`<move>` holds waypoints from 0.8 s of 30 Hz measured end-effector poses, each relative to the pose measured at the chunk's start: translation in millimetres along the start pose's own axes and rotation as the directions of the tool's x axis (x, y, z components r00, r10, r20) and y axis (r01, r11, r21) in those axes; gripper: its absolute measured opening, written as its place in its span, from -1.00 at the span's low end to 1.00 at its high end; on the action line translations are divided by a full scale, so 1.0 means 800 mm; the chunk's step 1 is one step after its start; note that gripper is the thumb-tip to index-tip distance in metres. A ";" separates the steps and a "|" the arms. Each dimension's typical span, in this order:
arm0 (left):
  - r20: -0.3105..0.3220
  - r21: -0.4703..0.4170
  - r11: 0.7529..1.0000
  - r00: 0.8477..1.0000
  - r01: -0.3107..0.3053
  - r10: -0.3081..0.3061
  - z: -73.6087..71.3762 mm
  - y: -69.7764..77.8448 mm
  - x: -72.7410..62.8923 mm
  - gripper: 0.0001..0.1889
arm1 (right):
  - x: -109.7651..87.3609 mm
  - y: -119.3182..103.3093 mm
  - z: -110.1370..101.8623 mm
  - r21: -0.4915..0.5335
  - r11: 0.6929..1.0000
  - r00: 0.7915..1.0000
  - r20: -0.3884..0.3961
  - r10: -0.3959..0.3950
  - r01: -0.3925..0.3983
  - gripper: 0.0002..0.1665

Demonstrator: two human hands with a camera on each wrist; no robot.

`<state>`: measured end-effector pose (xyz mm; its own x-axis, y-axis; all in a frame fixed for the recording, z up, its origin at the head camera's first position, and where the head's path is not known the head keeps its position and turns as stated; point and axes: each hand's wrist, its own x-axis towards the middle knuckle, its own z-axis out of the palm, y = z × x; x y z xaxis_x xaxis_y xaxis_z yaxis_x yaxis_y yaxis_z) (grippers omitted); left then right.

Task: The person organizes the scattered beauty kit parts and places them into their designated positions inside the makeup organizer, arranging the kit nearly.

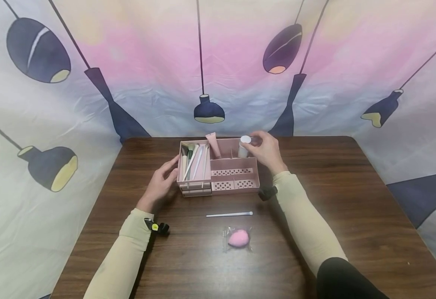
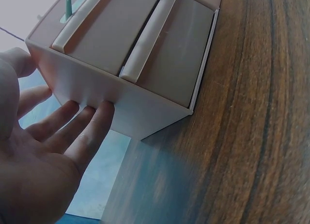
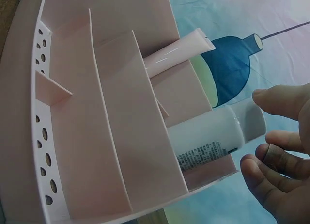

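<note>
A pink makeup organizer [image 1: 234, 188] stands near the table's back edge. My left hand [image 1: 158, 185] rests its fingertips against the organizer's left side, fingers extended, as the left wrist view shows. In the back right compartment stands a white bottle [image 3: 203, 136] with a white cap, upright. Around that cap my right hand [image 1: 268, 150] is spread loosely; the thumb is at the cap's edge, and the other fingers look slightly apart from it. A pink squeeze tube [image 1: 213, 145] leans in the back compartment beside it. Several makeup brushes [image 1: 192, 160] lie in the left top tray.
On the wooden table [image 1: 180, 265], in front of the organizer, lie a white brush [image 1: 230, 214] and a pink makeup sponge [image 1: 238, 238] in clear wrapping. Two drawers [image 2: 160, 49] sit under the brush tray. Behind the table hangs a printed curtain [image 1: 165, 83].
</note>
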<state>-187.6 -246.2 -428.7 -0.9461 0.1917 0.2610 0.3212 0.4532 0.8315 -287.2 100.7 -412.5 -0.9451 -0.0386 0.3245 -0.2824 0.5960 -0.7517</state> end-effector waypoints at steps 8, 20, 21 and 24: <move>0.001 -0.017 1.000 1.000 0.009 -0.009 -0.001 0.000 0.000 -0.50 | -0.010 -0.002 -0.007 -0.001 1.000 1.000 -0.002 -0.007 0.007 -0.47; 0.006 -0.008 1.000 1.000 0.001 -0.001 -0.001 0.001 -0.001 -0.50 | -0.035 0.000 -0.014 0.056 0.996 0.997 0.014 -0.073 0.072 -0.57; 0.006 -0.008 1.000 1.000 0.002 -0.002 -0.001 0.001 -0.001 -0.50 | -0.037 0.000 -0.014 0.058 0.995 0.997 0.017 -0.079 0.077 -0.57; 0.006 -0.005 1.000 1.000 0.000 0.000 -0.002 0.001 -0.001 -0.50 | -0.044 0.001 -0.015 0.077 0.993 0.995 0.037 -0.097 0.094 -0.59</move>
<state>-186.3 -247.3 -427.4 -0.9457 0.1973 0.2584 0.3214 0.4491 0.8336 -252.3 111.9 -417.5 -0.9187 -0.1263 0.3743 -0.3818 0.5265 -0.7596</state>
